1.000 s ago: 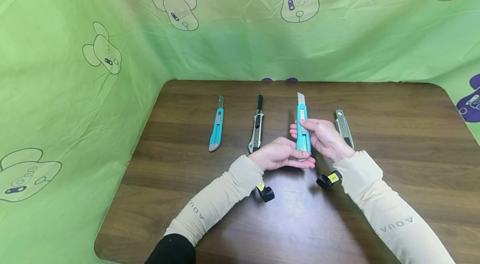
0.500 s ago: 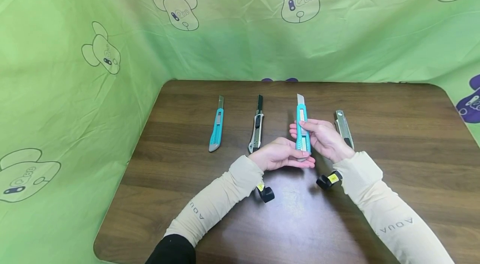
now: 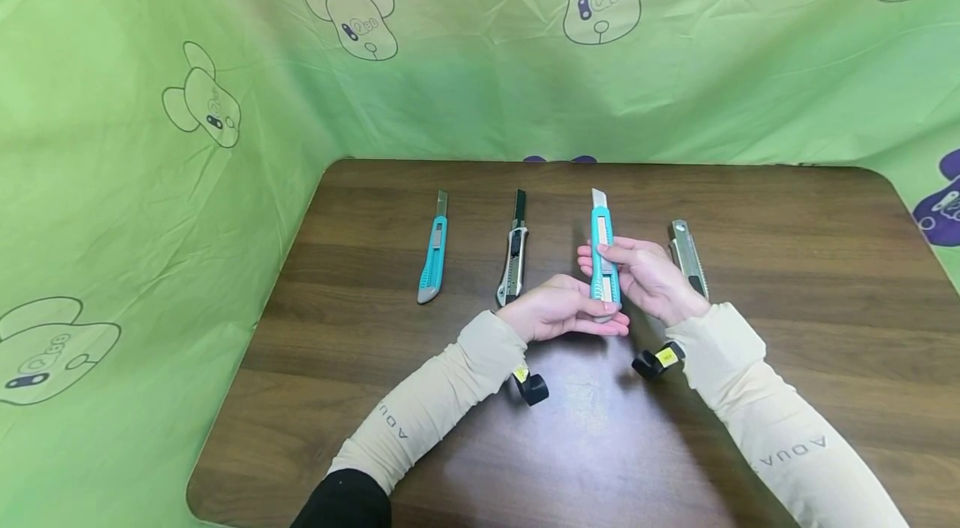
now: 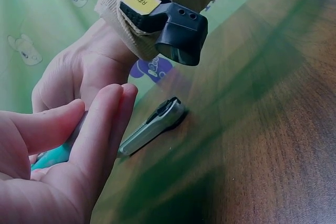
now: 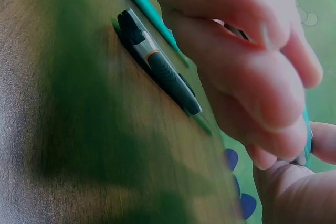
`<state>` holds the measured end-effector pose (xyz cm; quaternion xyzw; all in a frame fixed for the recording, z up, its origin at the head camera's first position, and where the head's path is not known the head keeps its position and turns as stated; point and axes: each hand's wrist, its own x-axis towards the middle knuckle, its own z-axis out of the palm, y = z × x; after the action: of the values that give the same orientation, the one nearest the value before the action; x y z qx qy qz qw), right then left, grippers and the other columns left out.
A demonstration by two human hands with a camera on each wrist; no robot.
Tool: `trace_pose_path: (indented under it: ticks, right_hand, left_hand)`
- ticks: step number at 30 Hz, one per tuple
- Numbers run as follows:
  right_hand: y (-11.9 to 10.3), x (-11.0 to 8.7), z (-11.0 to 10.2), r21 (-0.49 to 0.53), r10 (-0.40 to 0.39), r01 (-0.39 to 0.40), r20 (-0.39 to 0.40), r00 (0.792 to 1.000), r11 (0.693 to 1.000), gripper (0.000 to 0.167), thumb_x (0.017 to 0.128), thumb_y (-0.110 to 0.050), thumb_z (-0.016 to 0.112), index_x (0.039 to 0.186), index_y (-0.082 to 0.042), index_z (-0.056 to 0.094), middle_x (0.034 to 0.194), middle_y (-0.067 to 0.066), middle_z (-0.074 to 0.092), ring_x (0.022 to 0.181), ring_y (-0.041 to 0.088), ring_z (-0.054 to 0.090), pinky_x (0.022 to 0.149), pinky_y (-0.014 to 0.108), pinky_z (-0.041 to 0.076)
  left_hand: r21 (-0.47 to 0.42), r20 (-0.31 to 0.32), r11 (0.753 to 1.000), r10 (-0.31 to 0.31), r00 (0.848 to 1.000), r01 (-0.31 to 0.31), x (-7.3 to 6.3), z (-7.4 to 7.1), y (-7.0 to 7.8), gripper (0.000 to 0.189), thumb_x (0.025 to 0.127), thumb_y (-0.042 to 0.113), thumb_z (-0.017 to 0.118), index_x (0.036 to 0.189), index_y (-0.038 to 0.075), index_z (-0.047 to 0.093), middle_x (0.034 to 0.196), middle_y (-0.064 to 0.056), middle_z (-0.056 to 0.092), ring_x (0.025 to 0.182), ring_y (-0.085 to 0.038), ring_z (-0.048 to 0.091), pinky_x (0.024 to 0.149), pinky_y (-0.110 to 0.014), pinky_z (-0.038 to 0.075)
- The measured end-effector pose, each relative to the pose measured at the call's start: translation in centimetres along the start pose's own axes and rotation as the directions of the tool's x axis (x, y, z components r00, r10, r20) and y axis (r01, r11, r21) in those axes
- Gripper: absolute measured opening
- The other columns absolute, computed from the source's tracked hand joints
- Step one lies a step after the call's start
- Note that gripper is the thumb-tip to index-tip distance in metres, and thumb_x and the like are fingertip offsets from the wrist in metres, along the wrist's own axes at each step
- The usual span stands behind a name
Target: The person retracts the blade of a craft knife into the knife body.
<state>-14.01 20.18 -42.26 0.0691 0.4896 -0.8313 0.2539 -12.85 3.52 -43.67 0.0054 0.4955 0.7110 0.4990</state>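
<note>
Both hands hold a teal utility knife (image 3: 603,266) above the table, its blade pointing away from the body. My left hand (image 3: 566,310) pinches the grey rear end between thumb and fingers. My right hand (image 3: 648,270) grips the middle of the body, thumb on the slider. In the left wrist view most of the teal knife (image 4: 56,156) is hidden behind the fingers. The right wrist view shows the left hand's fingers (image 5: 247,72) close up. A slim teal utility knife (image 3: 433,261) and a black-and-silver utility knife (image 3: 514,257) lie left of the hands.
A metal-bodied utility knife (image 3: 686,249) lies just beyond the right wrist, partly covered by it. Everything rests on a brown wooden table (image 3: 360,345). Green printed cloth (image 3: 450,95) hangs behind and at the left. Each wrist wears a black camera (image 3: 531,386).
The held knife's front end has shifted slightly left, and a little less of its blade shows. The right thumb has slid slightly back with the slider. The other knives have not moved.
</note>
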Motion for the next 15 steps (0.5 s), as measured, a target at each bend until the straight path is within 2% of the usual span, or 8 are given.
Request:
trace_pose_path:
  ticks: [5,15]
  right_hand:
    - [0.04,0.06,0.04,0.006,0.003,-0.003,-0.006,1.000,1.000,0.016,0.100,-0.005,0.049,0.115,0.000,0.051,0.102,0.008,0.073,0.094,0.017,0.070,0.091,0.027,0.058]
    - [0.01,0.09,0.01,0.010,0.004,-0.004,0.002,1.000,1.000,0.028,0.100,-0.005,0.048,0.126,0.004,0.041,0.105,0.008,0.072,0.096,0.017,0.070,0.093,0.028,0.058]
  left_hand:
    - [-0.005,0.004,1.000,-0.004,1.000,0.004,0.01,-0.02,0.00,0.038,0.097,-0.008,0.046,0.133,-0.019,0.042,0.133,-0.041,0.045,0.127,-0.045,0.046,0.104,-0.037,0.049]
    - [-0.010,-0.025,1.000,-0.013,1.000,0.013,-0.13,0.16,0.13,0.037,0.096,-0.008,0.049,0.131,-0.017,0.046,0.130,-0.040,0.050,0.125,-0.044,0.049,0.099,-0.035,0.053]
